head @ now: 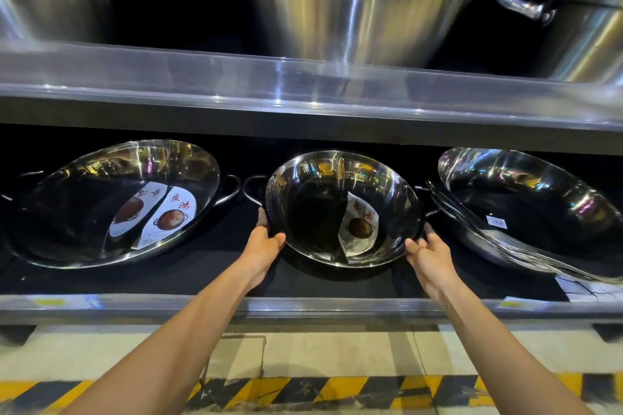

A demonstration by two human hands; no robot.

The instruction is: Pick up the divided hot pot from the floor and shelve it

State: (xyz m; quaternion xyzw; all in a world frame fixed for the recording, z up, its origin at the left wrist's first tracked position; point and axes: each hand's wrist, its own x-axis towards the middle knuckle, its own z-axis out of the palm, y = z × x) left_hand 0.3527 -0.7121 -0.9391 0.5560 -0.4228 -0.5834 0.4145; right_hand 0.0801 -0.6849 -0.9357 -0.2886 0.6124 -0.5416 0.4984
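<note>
The divided hot pot (317, 212) is a shiny steel bowl with a centre partition, two wire handles and a paper label in its right half. It sits tilted toward me on the black lower shelf (202, 276), in the gap between two other pots. My left hand (266, 242) grips its lower left rim, thumb over the edge. On the lower right rim, my right hand (426, 254) holds the pot the same way.
A larger divided pot (101, 202) leans at the left, and a stack of steel woks (526, 212) leans at the right. Tall steel stockpots (354, 10) stand on the upper shelf (303, 98). Yellow-black hazard tape (320, 391) marks the floor below.
</note>
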